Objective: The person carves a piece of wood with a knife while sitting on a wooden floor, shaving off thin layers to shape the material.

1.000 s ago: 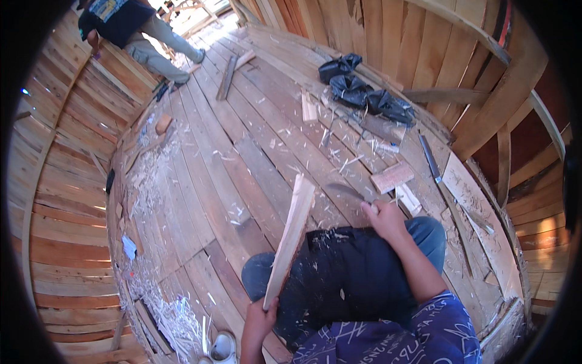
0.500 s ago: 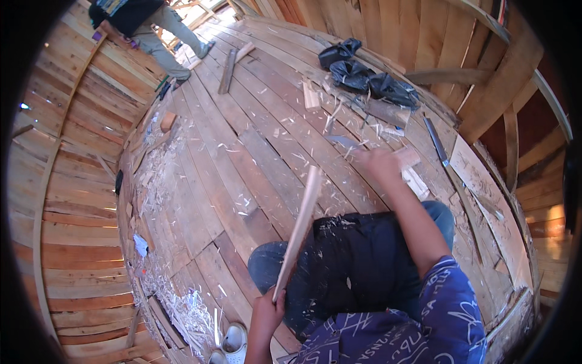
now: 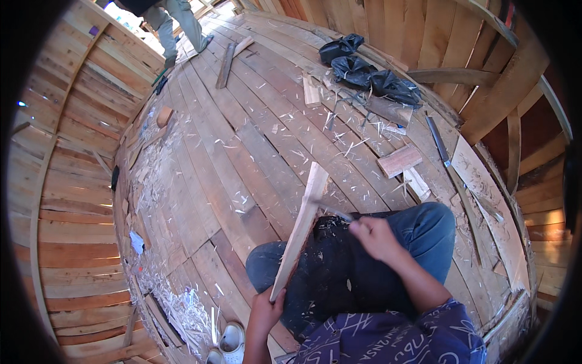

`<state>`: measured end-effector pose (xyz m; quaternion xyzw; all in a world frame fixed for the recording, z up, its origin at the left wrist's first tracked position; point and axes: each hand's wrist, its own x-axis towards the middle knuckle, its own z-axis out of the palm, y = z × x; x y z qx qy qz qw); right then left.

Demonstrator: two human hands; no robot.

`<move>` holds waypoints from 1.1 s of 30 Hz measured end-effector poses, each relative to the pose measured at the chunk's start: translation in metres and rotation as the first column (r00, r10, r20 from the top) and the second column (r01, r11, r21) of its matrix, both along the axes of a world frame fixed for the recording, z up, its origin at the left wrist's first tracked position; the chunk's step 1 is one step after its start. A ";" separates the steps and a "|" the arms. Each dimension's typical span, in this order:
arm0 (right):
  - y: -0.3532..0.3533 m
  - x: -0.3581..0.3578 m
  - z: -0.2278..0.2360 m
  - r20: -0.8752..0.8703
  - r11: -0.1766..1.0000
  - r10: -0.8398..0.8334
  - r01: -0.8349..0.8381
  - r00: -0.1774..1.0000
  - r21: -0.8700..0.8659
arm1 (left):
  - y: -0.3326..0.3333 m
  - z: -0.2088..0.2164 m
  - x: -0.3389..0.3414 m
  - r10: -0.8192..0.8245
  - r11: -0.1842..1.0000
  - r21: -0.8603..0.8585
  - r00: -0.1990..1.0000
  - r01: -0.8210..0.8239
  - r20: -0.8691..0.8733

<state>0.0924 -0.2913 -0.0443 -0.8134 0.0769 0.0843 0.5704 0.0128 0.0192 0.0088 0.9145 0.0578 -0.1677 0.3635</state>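
Note:
My left hand (image 3: pixel 267 311) is closed around the near end of a long flat wooden stick (image 3: pixel 298 233), which slants up and away over my left knee. In my closed right hand (image 3: pixel 377 238) is a knife (image 3: pixel 333 209), its blade pointing left. The blade meets or lies right against the stick's right edge, in its upper half; exact contact is hard to see. Pale wood chips are scattered on my dark trousers (image 3: pixel 339 273) beneath the stick.
Shavings (image 3: pixel 191 312) are heaped at the left. Two wood blocks (image 3: pixel 400 161) and a long dark tool (image 3: pixel 438 142) lie to the right. Black plastic bags (image 3: pixel 364 73) rest farther off. Pale clogs (image 3: pixel 231 338) stand by my left arm. Another person (image 3: pixel 176 27) stands at the far left.
My right hand has brought the knife down and toward me, from beyond the wood blocks to the stick. The stick has turned slightly, showing a broader face. The other person has moved farther off.

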 end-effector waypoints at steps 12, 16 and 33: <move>0.062 0.035 0.008 0.413 0.708 0.577 -0.179 0.705 -0.683 | 0.002 -0.005 0.013 -0.015 0.997 -0.083 0.997 0.008 -0.081; -0.009 0.094 0.013 0.236 0.708 0.183 0.038 0.954 -0.705 | -0.005 0.006 0.012 -0.043 0.999 -0.009 0.998 0.042 -0.055; 0.023 0.017 0.012 0.270 0.850 0.344 -0.176 0.900 -0.497 | -0.007 -0.004 0.007 -0.042 0.999 0.021 0.998 0.043 -0.037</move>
